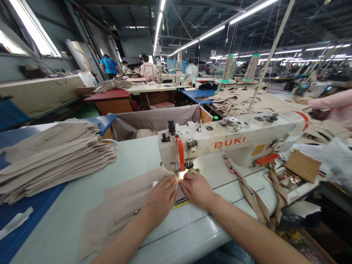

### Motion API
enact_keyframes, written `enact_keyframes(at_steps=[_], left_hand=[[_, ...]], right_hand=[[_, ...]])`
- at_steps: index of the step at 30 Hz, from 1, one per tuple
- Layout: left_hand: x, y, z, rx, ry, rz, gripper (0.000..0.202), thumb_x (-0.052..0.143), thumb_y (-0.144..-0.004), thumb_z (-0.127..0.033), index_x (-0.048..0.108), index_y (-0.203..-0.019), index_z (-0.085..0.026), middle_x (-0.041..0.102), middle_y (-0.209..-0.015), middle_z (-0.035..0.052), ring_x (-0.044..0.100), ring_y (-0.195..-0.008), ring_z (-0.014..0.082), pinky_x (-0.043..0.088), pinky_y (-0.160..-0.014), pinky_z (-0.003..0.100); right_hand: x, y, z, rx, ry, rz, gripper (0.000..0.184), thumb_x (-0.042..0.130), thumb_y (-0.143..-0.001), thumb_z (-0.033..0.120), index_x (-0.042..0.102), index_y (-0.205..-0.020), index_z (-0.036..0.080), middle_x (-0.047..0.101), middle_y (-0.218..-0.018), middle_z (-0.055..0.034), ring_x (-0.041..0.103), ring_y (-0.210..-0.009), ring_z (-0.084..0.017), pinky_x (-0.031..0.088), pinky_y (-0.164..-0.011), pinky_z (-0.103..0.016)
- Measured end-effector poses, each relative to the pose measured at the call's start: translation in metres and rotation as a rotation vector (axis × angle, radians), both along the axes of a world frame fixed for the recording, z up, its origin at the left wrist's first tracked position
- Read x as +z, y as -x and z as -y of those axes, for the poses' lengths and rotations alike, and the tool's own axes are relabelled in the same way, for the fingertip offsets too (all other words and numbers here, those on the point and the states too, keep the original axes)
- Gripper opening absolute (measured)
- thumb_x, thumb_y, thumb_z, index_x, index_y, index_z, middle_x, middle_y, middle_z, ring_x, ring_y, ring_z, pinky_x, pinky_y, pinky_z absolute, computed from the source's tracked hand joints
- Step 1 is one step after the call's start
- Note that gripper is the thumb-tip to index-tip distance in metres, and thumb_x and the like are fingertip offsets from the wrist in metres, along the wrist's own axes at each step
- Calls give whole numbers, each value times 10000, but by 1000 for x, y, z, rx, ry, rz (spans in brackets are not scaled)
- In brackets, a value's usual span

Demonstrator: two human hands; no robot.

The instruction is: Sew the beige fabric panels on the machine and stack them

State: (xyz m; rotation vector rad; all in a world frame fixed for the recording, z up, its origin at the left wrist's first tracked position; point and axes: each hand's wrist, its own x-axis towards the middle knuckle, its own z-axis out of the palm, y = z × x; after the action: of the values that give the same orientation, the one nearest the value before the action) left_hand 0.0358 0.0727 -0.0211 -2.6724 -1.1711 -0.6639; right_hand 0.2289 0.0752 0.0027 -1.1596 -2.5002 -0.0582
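tight quarters, little margin

the left hand (162,196) lies over the beige panel (121,196), its fingers close together and extended, tips just beside the lit needle area of the sewing machine (228,141). the right hand (196,189) is bent at the knuckles, fingers bunched and tips turned down at the other side of that spot; whether they pinch an edge or only press cannot be told. the panel lies on the pale worktable (132,156), reaching from under the machine's head toward the person, with a zip (126,217) along its near part and a white piece (155,183) showing by the left fingers.

the chief risk looks to be the fingertips: should the machine run while they sit this near, a small slip forward could bring one under the foot. uneven pressure from the two hands could skew the panel and bend a seam. the left forearm crosses above the panel's near edge, so a dragging sleeve-side of the arm might pull a crease into it. at the right, the snips (228,164) and loose straps (251,196) lie near the right forearm, where a sideways sweep could snag them.
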Motion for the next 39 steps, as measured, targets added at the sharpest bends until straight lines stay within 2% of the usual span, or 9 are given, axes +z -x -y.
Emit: enact_keyframes(at_steps=[8,19,28,39], left_hand=[[-3,2,-6,-42,3,38,366,374,-974,-247,643,-1197,-138,687,-1197,127,631,-1103,248,532,-951,427],[0,-1,0,1,-47,5,372,352,-984,-240,639,-1190,-124,694,-1185,128,642,-1088,243,545,-931,417],[1,-3,1,6,38,47,368,367,-980,-249,617,-1231,-147,670,-1230,124,617,-1135,243,518,-967,422],[3,-2,-1,21,41,13,359,374,-976,-244,617,-1223,-150,677,-1215,126,617,-1132,240,514,-968,423]], right_hand=[[3,2,-1,-19,-3,30,224,490,-958,173,644,-795,168,626,-777,-44,545,-798,-182,366,-752,-295],[1,1,-1,-17,5,9,207,489,-956,167,650,-825,167,619,-792,-50,529,-811,-191,375,-761,-303],[3,1,0,-15,14,3,182,507,-943,148,659,-845,153,627,-827,-65,541,-813,-190,371,-751,-298],[0,1,0,-5,-9,16,189,513,-944,145,657,-823,160,622,-797,-54,535,-805,-185,364,-753,-294]])
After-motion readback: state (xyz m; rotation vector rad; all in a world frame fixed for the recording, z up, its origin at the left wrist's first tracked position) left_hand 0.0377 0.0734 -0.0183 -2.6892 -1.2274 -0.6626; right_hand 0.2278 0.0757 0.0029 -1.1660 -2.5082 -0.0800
